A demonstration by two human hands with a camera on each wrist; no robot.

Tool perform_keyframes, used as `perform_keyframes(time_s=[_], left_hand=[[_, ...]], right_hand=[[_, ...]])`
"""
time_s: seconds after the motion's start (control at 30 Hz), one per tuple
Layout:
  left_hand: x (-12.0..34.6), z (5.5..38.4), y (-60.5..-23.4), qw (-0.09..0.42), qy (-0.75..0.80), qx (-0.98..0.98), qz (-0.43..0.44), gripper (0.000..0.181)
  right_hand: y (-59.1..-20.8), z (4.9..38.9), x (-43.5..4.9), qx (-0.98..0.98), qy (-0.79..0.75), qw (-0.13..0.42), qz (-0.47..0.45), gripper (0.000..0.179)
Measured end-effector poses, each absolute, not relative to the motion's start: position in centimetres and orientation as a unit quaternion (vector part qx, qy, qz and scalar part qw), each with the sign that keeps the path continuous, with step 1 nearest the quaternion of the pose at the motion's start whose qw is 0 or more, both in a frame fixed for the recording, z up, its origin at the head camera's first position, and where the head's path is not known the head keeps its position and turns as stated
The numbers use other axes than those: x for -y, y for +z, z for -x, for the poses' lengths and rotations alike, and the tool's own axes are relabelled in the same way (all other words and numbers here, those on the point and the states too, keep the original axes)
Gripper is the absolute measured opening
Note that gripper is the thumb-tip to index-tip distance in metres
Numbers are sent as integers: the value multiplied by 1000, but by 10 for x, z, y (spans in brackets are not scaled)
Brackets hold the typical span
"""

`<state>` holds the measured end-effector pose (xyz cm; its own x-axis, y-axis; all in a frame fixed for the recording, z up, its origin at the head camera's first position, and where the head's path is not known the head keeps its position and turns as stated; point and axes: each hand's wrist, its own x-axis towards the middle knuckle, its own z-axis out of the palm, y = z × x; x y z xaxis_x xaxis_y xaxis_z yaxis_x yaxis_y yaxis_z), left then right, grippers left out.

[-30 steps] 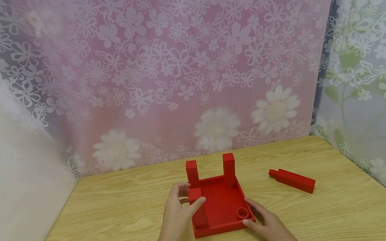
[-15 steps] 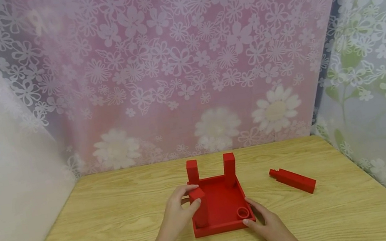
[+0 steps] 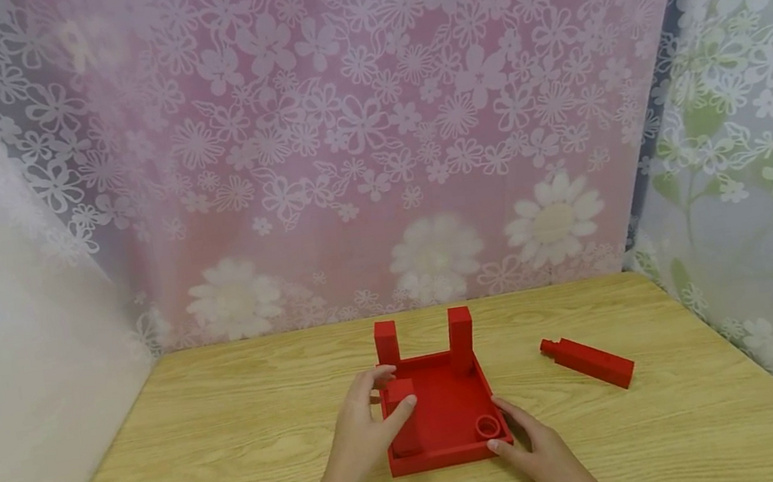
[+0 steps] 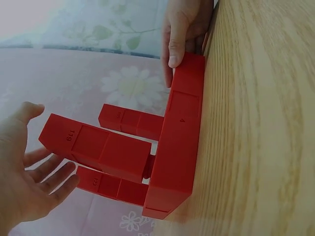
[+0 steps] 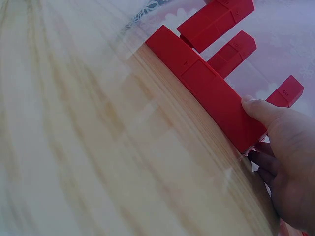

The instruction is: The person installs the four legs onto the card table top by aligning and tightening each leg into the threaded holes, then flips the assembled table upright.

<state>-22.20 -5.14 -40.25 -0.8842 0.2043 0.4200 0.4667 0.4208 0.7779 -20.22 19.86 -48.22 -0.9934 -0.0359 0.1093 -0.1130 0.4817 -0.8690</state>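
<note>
A red, shallow square tray (image 3: 452, 416) with a raised rim lies on the table. Around its near-left post (image 3: 405, 423), marked 119, my left hand (image 3: 359, 431) is spread, thumb and fingers loosely extended. In the left wrist view a narrow neck shows between that post (image 4: 98, 147) and the tray (image 4: 174, 142), and the thumb is clear of it. My right hand (image 3: 545, 452) grips the tray's near-right corner, its thumb on the rim in the right wrist view. Beside it, inside that corner, sits a round red socket (image 3: 488, 426).
Two more red posts stand upright at the tray's far corners, far-left post (image 3: 386, 342) and far-right post (image 3: 460, 339). A loose red post (image 3: 591, 363) with a round peg end lies right of the tray. Flowered curtains (image 3: 372, 150) hang behind the wooden table (image 3: 236, 442).
Half a second ago the left fingers were on the near-left post, which stood turned at an angle. Now the post faces squarer and the fingers are spread off it. The right hand stays put.
</note>
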Motion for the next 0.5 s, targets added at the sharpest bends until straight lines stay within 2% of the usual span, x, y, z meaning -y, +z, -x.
perform_keyframes(time_s=[0.13,0.5], left_hand=[[50,222,-403,137,-506,834,174,48],[50,222,-403,128,-509,832,180,38]], right_hand=[[-482,202,-199,861,506,36,-41,67],[-485,204,-200,862,504,31,-39,68]])
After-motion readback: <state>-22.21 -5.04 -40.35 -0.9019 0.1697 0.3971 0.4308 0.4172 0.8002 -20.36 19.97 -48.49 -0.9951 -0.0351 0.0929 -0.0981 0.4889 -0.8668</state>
